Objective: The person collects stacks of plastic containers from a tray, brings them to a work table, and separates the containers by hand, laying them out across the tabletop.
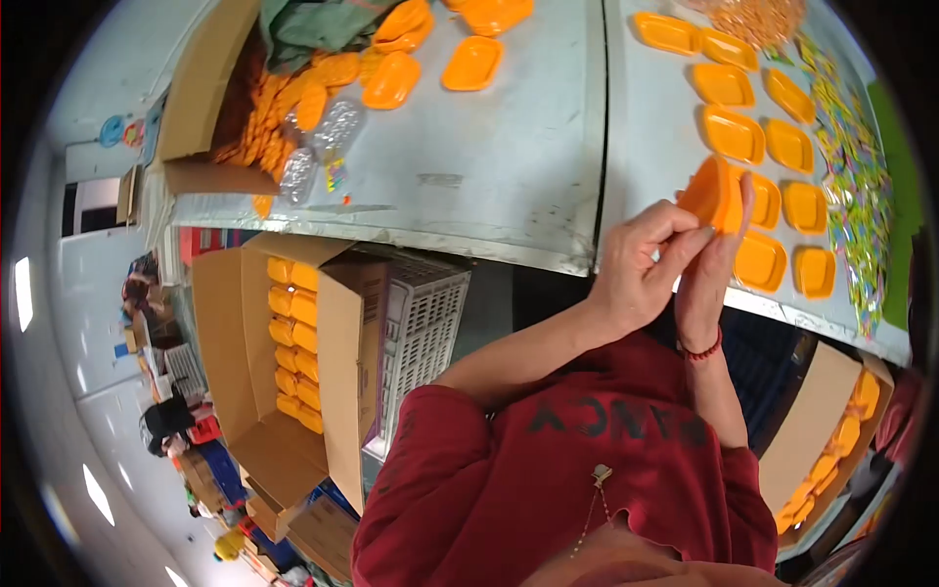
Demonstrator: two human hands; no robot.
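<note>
My left hand [641, 262] and my right hand [711, 274] are together above the front edge of the grey table [509, 166]. Both grip one small orange plastic tray [712, 193], held on edge. My left fingers pinch its near side, and my right hand, with a red bracelet at the wrist, lies flat against its right side. Just beyond lie rows of the same orange trays [753, 137], set flat on the table.
A strip of small colourful pieces [853, 186] runs along the table's right side. Loose orange trays [391, 78], clear blisters [337, 122] and a cardboard box [201, 98] sit at the back left. Boxes of orange trays stand below at left [293, 342] and right [831, 440], beside a white crate [423, 328].
</note>
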